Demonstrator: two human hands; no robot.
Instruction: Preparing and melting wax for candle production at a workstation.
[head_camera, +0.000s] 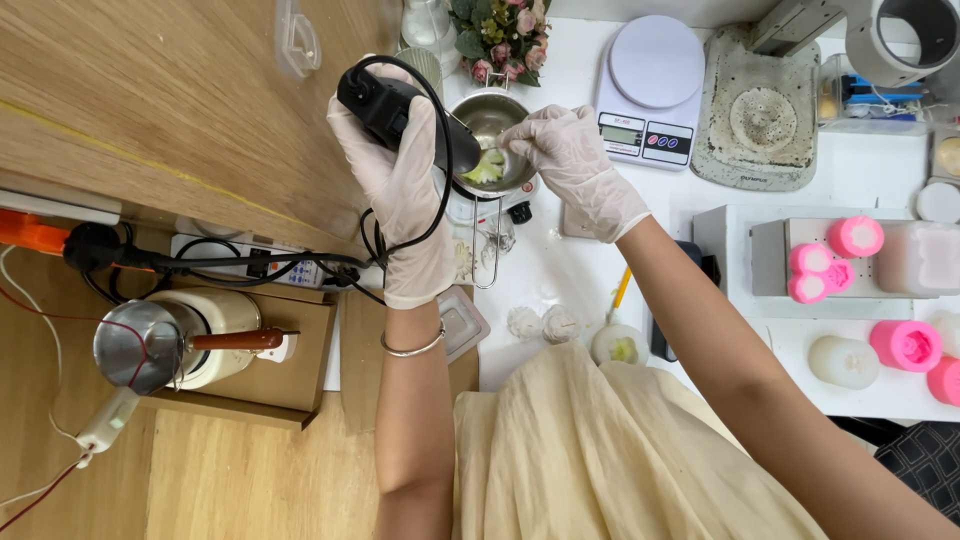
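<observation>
We hold a black corded heat tool (400, 112) in our gloved left hand (405, 190), fingers wrapped firmly around its body, its nozzle angled down into a small steel pot (492, 140) that stands near the far edge of the white bench (560, 270). Our gloved right hand (570, 160) reaches over the pot's rim from the other side, its fingertips pinched at a pale greenish lump (487, 168) lying in the pot; whether they grip the lump itself or some thin tool we cannot tell.

We judge the work to be midway. The lump keeps its shape, so it looks mostly unmelted, though we cannot see whether any liquid has gathered under it. Just beyond the pot, a digital kitchen scale (650, 90) sits with nothing on its plate. Toward the right edge of the bench stand several pink silicone moulds (905, 345) and a pale finished candle (843, 360); whether the moulds are filled is not visible. Two small whitish moulded pieces (542, 323) lie near the bench's near edge, beside a round piece with a green centre (620, 345).
</observation>
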